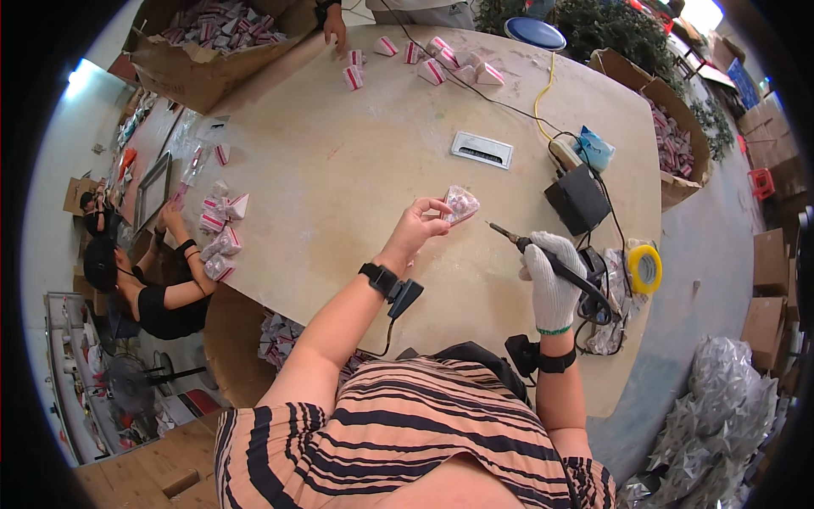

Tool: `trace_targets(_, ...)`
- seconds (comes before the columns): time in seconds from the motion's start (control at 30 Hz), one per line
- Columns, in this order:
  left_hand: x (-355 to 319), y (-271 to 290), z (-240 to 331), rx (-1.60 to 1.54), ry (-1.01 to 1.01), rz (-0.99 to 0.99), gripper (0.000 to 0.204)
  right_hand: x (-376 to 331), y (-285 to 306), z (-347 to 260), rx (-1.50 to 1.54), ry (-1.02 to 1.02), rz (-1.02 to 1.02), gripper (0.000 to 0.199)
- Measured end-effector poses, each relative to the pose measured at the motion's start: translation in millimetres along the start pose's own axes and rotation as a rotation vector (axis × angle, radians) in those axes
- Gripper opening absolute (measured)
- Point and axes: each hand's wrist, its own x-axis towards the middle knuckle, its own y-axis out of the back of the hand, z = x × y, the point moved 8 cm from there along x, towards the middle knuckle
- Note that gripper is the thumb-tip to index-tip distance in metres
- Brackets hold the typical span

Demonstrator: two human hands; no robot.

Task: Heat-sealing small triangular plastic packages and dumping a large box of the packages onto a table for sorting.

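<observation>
Head view looks down on a large rounded desk [339, 170] with a pale, scuffed, matte top. The left hand [415, 227], bare, with a black strap on its wrist, is raised above the middle of the desk; its grip is closed by thumb and fingertips on a small crinkled clear-plastic packet [460, 204] with pink and white contents. The packet is held in the air, just left of the tool's tip and apart from it. The right hand [551, 284], in a white knitted glove with a green cuff edge, has its grip clenched around the dark handle of a soldering iron [526, 246], a slim rod whose thin metal tip points up and left toward the packet. A black cable runs from the handle toward a black box-shaped unit [578, 199] lying on the desk's right side. Near the right edge lies a roll of yellow tape [644, 269] on a heap of crumpled clear plastic. A flat white rectangular socket plate [482, 150] is set into the desk farther off. More small packets [432, 64] lie scattered at the far edge, near another person's hand [336, 34]. Open cardboard boxes [203, 51] full of similar packets stand at the upper left and the right. At the left a seated person in black [161, 297] handles packets at the desk's rim.
</observation>
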Motion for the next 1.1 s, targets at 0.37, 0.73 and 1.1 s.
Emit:
trace_targets(0.37,-49,-31,49,0.349,-0.318,-0.012,0.022,-17,-10,-24,-0.068,0.121,-0.037,0.016)
trace_targets(0.73,-72,-46,65,0.478,-0.432,-0.006,0.024,-24,-9,-32,-0.128,0.188,-0.05,0.016)
trace_targets(1.1,-80,-46,70,0.484,-0.457,0.006,0.025,-25,-14,-33,-0.151,0.201,-0.068,0.016)
